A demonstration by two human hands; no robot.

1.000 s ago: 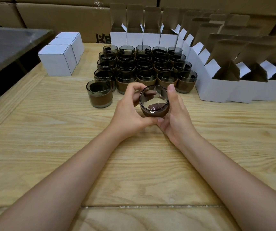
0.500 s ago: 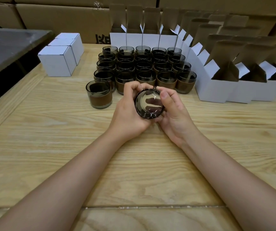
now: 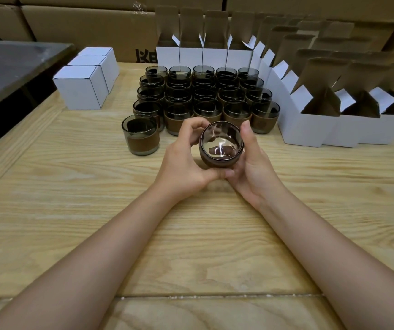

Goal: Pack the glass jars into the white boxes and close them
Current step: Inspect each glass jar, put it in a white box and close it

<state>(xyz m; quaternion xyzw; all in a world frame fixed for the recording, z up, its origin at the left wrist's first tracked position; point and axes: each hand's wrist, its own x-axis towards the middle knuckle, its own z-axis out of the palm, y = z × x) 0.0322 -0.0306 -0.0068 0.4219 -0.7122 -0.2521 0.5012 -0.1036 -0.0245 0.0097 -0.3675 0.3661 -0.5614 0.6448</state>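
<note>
A smoky glass jar (image 3: 221, 145) with a brown band is held above the wooden table (image 3: 72, 191), tilted with its mouth toward me. My left hand (image 3: 186, 160) grips its left side, fingers curled over the rim. On the jar's right side my right hand (image 3: 254, 165) holds it, thumb upright along the glass. Behind them stand several rows of the same jars (image 3: 205, 98), and one jar (image 3: 141, 134) stands alone at the left. Open white boxes (image 3: 307, 122) with raised flaps line the right side and the back (image 3: 203, 55).
Closed white boxes (image 3: 81, 89) sit in a row at the back left. A dark metal surface (image 3: 12, 65) borders the table on the left. Large brown cartons (image 3: 84, 25) form a wall behind everything.
The jar was turned in my hands: half a second ago its mouth faced me more squarely with my right fingers over the rim; now it tilts back and my right thumb stands upright beside it.
</note>
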